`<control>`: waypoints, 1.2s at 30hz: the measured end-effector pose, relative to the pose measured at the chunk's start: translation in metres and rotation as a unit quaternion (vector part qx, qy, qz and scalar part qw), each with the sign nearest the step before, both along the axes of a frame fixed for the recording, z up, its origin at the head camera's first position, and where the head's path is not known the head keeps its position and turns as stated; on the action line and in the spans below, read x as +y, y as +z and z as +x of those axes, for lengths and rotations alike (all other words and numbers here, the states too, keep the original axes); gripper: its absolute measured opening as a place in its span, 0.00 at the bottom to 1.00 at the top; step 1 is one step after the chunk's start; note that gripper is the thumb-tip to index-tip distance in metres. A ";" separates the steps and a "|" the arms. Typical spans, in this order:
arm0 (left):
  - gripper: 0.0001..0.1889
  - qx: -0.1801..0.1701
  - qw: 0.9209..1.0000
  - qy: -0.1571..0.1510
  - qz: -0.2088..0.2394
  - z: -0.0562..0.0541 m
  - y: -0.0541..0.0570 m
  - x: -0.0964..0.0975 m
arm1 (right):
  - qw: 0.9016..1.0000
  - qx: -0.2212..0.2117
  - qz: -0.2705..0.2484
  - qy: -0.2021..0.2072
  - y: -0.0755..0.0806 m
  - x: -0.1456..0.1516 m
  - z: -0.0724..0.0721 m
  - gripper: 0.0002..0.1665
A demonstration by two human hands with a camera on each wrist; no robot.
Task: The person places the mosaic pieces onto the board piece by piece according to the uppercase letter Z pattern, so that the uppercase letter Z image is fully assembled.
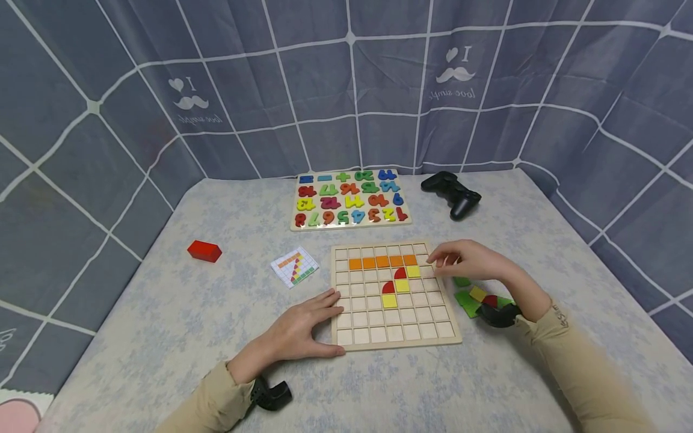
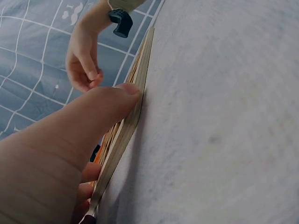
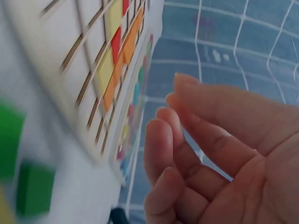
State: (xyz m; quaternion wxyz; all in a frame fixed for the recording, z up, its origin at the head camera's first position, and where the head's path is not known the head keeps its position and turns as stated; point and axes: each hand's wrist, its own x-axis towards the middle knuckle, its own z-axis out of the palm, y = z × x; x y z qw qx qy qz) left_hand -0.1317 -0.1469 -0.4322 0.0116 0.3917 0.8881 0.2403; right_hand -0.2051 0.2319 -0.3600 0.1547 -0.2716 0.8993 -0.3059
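Observation:
A wooden grid board (image 1: 357,337) lies on the table. Along one of its upper rows sit several orange squares (image 1: 382,261). Below them, yellow squares (image 1: 402,286) and red quarter-round pieces (image 1: 388,287) step down diagonally. My left hand (image 1: 298,328) rests at the board's left edge, fingers extended on the rim and thumb at the near corner; in the left wrist view the thumb (image 2: 110,100) touches the wooden edge. Over the board's right edge hovers my right hand (image 1: 471,260), fingers loosely bent. In the right wrist view nothing shows between its fingertips (image 3: 159,133).
Loose green pieces (image 1: 467,304), with a yellow square (image 1: 478,293) and a red piece (image 1: 490,300), lie right of the board under my right wrist. A pattern card (image 1: 295,266), red block (image 1: 204,251), number puzzle (image 1: 352,227) and black game controller (image 1: 452,193) surround it.

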 end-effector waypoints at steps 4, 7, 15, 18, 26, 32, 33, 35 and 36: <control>0.41 0.001 1.000 -0.001 -0.001 0.000 0.000 0.000 | 1.000 -0.026 -0.010 -0.003 -0.002 0.024 0.005 0.15; 0.41 -0.001 1.000 0.000 0.000 0.000 0.001 0.001 | 0.999 -0.049 -0.021 -0.002 -0.007 0.039 0.009 0.16; 0.41 -0.006 1.000 0.002 0.000 0.000 0.001 -0.001 | 0.992 -0.103 -0.073 0.016 -0.023 0.066 0.008 0.16; 0.41 -0.007 1.000 0.002 -0.001 0.001 0.001 -0.001 | 0.990 -0.114 -0.084 0.021 -0.027 0.072 0.006 0.17; 0.41 -0.005 1.000 0.002 -0.001 0.001 0.002 0.000 | 0.983 -0.148 -0.108 0.020 -0.036 0.082 0.004 0.19; 0.41 -0.006 1.000 0.002 -0.002 0.001 0.002 0.000 | 0.983 -0.155 -0.098 0.011 -0.038 0.081 0.005 0.21; 0.41 -0.006 1.000 0.002 -0.001 0.001 0.002 0.000 | 0.984 -0.152 -0.092 0.008 -0.038 0.080 0.005 0.21; 0.41 -0.006 1.000 0.001 -0.002 0.000 0.002 0.000 | 0.985 -0.150 -0.082 0.002 -0.039 0.079 0.005 0.22; 0.41 -0.006 1.000 0.001 -0.002 0.000 0.002 0.000 | 0.986 -0.148 -0.078 0.000 -0.039 0.079 0.006 0.22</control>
